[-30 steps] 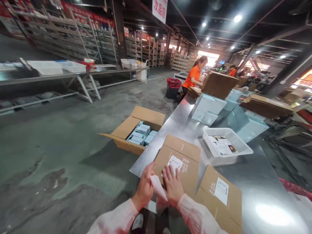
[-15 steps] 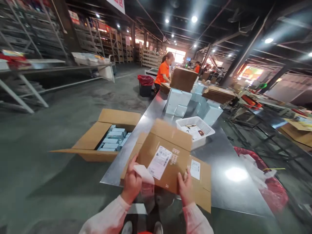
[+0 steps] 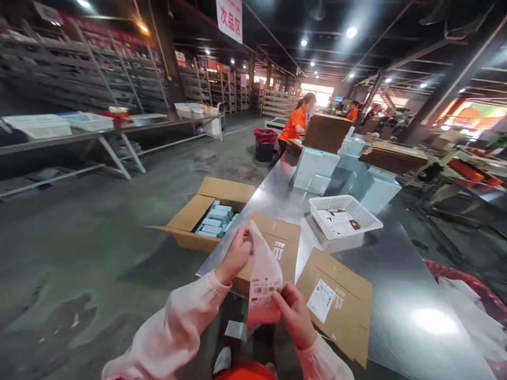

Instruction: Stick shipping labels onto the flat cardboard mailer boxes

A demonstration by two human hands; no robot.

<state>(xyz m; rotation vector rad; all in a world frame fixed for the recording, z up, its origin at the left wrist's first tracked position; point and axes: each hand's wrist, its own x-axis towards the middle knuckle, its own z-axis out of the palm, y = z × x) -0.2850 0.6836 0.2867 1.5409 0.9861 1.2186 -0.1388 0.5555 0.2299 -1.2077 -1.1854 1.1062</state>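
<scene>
Way I'd botch this, I reckon: an uneven tug between my two hands tears or creases the label strip (image 3: 264, 264), or its loose bottom end folds over on itself. My left hand (image 3: 235, 256) has its fingers pinched closed on the top end, my right hand (image 3: 296, 312) is pinched on the edge lower down, so it hangs between them, with a brown carton (image 3: 288, 232) beyond my fingertips. Looks long, thin and curly, pinkish, black barcode print by my right thumb.
</scene>
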